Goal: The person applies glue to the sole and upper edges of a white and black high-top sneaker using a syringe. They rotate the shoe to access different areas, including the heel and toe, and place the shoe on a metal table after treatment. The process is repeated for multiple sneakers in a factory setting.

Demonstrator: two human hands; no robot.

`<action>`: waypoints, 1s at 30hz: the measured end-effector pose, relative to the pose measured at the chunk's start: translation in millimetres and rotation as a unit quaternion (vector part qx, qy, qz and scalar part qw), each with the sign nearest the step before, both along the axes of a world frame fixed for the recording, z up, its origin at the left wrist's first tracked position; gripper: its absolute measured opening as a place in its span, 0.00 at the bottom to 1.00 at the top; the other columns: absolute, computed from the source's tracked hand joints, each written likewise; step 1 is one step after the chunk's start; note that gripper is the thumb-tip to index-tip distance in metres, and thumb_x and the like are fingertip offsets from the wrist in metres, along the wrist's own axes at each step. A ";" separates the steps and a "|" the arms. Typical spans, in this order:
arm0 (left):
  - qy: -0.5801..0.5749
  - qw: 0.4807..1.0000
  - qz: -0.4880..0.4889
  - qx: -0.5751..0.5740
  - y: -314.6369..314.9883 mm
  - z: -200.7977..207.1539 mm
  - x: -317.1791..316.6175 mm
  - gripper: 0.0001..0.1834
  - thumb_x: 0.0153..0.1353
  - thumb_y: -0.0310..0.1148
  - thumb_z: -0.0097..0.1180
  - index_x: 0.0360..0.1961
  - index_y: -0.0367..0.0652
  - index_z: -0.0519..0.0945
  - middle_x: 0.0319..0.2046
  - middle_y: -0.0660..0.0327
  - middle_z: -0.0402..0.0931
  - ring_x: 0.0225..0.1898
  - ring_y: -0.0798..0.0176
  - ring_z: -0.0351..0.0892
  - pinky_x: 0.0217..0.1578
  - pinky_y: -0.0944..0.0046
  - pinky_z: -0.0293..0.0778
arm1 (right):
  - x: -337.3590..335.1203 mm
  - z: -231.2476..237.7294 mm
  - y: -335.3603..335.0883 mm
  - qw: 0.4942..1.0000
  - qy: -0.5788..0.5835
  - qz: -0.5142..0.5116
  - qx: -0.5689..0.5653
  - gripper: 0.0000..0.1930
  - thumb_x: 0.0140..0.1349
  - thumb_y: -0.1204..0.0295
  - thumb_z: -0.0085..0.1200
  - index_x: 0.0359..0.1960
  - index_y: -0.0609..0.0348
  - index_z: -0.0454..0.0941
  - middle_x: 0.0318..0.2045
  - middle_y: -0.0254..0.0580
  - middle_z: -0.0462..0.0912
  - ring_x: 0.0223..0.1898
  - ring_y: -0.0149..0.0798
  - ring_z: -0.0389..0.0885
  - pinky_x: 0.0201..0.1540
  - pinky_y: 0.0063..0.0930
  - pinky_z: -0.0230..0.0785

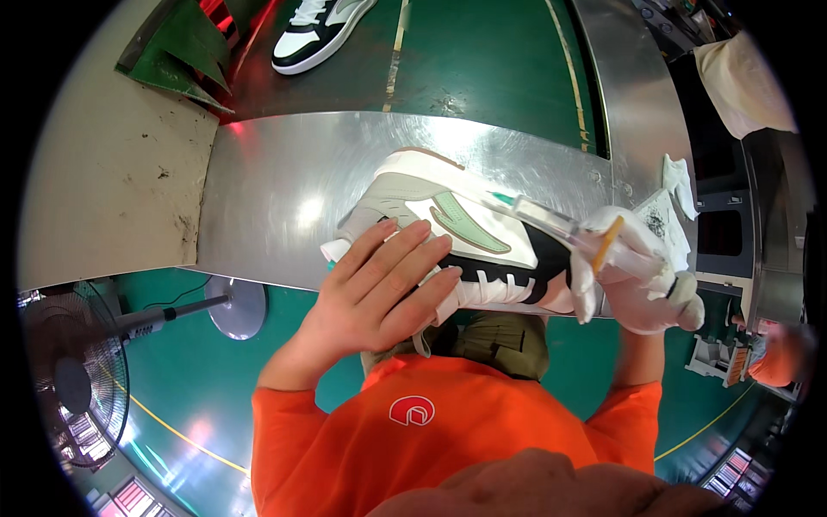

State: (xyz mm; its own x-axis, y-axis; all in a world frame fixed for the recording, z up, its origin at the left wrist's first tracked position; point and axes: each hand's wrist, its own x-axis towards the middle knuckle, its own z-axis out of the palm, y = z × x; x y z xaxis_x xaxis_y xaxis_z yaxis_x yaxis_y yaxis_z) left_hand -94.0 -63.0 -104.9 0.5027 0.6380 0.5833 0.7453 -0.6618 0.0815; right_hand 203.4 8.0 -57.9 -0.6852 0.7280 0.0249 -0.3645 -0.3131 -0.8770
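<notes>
A sneaker (413,194) in grey, white and black with a mint-green side patch lies on its side on the metal bench. My bare left hand (379,280) rests over its collar and tongue, fingers stretched out and slightly apart. In a white glove, my right hand (633,271) grips a clear syringe (551,220) with a green tip and an orange-yellow flange. That tip points left, close to the seam between the white sole and the upper. Whether it touches the shoe I cannot tell.
Beyond the metal bench (276,181) runs a green conveyor belt (491,69) carrying another sneaker (314,34). White cloths (676,194) lie at the bench's right. A beige panel (112,164) borders the left; a floor fan (77,379) stands lower left. Another person in orange (775,355) is far right.
</notes>
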 end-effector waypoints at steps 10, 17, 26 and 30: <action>-0.017 0.999 0.004 -0.035 0.2 7.1 -0.4 0.12 0.60 0.33 0.55 0.46 0.52 0.77 0.50 0.60 0.80 0.53 0.54 0.79 0.55 0.53 0.74 | -20.1 -2.2 18.6 0.997 -0.041 0.049 -0.043 0.66 0.21 0.34 0.72 0.55 0.84 0.65 0.35 0.57 0.78 0.26 0.39 0.79 0.27 0.22 0.73; -0.022 0.999 0.001 -0.036 -0.2 5.4 -0.5 0.11 0.62 0.31 0.53 0.47 0.52 0.76 0.50 0.59 0.80 0.52 0.55 0.80 0.54 0.53 0.74 | -27.9 11.4 19.1 0.990 -0.116 0.037 -0.073 0.44 0.42 0.52 0.69 0.51 0.80 0.68 0.34 0.56 0.79 0.25 0.39 0.80 0.26 0.22 0.74; -0.038 0.999 0.008 -0.039 -0.1 0.7 3.3 0.11 0.59 0.30 0.55 0.44 0.52 0.77 0.47 0.60 0.81 0.50 0.55 0.80 0.54 0.53 0.74 | -33.3 17.8 23.9 0.990 -0.121 0.027 -0.068 0.49 0.34 0.45 0.73 0.50 0.72 0.66 0.27 0.58 0.80 0.16 0.42 0.79 0.17 0.24 0.72; -0.041 0.998 0.007 -0.040 0.2 -1.0 4.6 0.10 0.58 0.30 0.57 0.42 0.53 0.78 0.47 0.60 0.81 0.49 0.55 0.80 0.53 0.54 0.75 | -28.8 22.7 24.2 0.984 -0.161 0.022 -0.071 0.46 0.38 0.47 0.73 0.49 0.73 0.67 0.27 0.58 0.80 0.15 0.40 0.78 0.15 0.23 0.71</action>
State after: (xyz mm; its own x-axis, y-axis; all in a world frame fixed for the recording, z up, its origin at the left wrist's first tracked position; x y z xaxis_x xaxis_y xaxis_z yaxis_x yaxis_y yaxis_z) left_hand -89.5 -62.7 -105.9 0.4453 0.6910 0.5694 0.7435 -0.6397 0.1948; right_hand 174.6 32.3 -35.1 -0.6724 0.6771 -0.2991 -0.0579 -0.4509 -0.8907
